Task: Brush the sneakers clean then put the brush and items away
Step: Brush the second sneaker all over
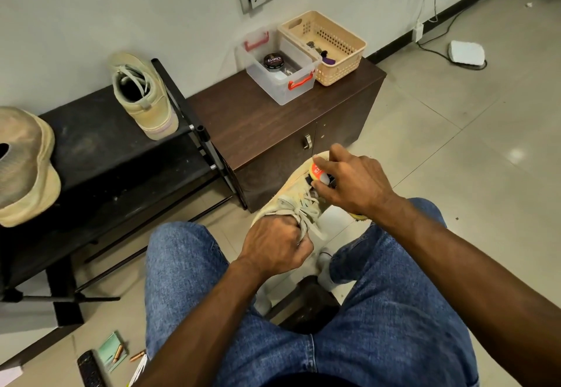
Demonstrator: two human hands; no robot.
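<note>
Head view: left hand (pixel 274 245) curled tight inside the collar of a tan sneaker (pixel 291 201) held between the denim knees, right hand (pixel 353 183) arched over its toe, fingers pinching a small brush (pixel 318 174) with an orange-red top against the upper. Three tan sneakers counted: the held one, a second sneaker (pixel 145 98) and a third sneaker (pixel 25 165) on the black rack (pixel 100 149). Two bins on the brown cabinet (pixel 267 125): one clear box (pixel 282 67) holding a polish tin (pixel 273 61), one beige basket (pixel 326 45) touching it.
</note>
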